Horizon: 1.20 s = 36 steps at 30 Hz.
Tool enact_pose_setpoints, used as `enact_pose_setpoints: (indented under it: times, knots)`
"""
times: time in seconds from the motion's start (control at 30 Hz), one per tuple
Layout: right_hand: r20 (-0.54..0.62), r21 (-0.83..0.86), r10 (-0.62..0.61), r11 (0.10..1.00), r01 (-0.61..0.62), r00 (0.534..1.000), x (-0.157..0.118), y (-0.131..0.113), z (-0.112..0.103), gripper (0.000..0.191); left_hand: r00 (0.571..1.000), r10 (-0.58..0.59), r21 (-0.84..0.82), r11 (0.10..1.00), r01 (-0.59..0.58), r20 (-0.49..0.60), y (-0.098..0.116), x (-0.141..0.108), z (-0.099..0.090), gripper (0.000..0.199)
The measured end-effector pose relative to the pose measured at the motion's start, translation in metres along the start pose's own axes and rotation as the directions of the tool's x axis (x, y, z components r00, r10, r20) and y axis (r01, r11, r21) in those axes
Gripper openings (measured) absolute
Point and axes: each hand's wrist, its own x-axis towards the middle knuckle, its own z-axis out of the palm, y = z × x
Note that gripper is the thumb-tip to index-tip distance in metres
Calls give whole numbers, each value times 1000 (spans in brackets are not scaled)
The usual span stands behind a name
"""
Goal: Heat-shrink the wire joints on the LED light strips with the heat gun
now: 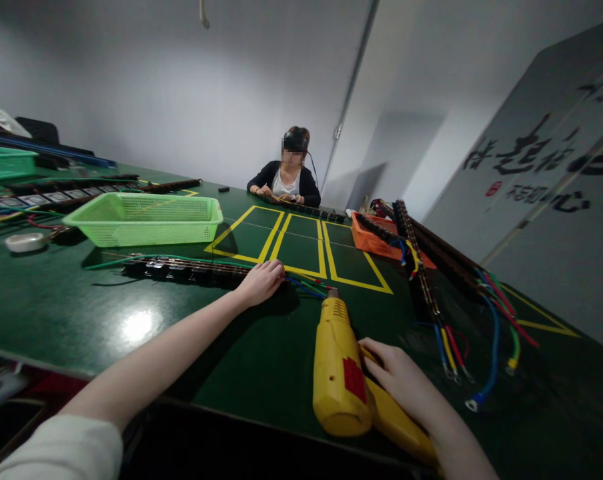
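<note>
My right hand (394,373) is wrapped round the handle of a yellow heat gun (337,373) with a red label. Its metal nozzle points away from me, close to the coloured wire ends (309,285) of a cable harness. The harness is a long black assembly (186,269) with copper-coloured rods and a green wire, lying across the table. My left hand (262,281) lies over its right end with the fingers curled down round it. What sits under those fingers is partly hidden.
A light green basket (146,223) stands behind the harness, and an orange basket (374,235) at the right. More harnesses with lugged cables (449,347) lie to the right. Yellow tape rectangles (326,250) mark the green table. A co-worker (289,177) sits opposite.
</note>
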Motion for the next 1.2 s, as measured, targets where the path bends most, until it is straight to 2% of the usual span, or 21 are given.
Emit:
enact_pose_setpoints:
  times: [0.43, 0.63, 0.9, 1.2]
  knots:
    - [-26, -70, 16, 997, -18, 1000, -2, -11, 1, 27, 999, 35, -81, 996, -36, -7, -2, 1, 0, 16]
    - [-42, -88, -41, 995, 37, 998, 7, -36, 11, 22, 999, 33, -87, 996, -34, -7, 1, 1, -3, 16]
    - [-56, -88, -146, 986, 141, 988, 33, -71, 27, 20, 1000, -7, -94, 996, 5, -22, 4, 1, -1, 11]
    - [-57, -60, -134, 990, 130, 989, 34, -68, 28, 20, 1000, -9, -76, 997, 9, -5, 5, -1, -3, 11]
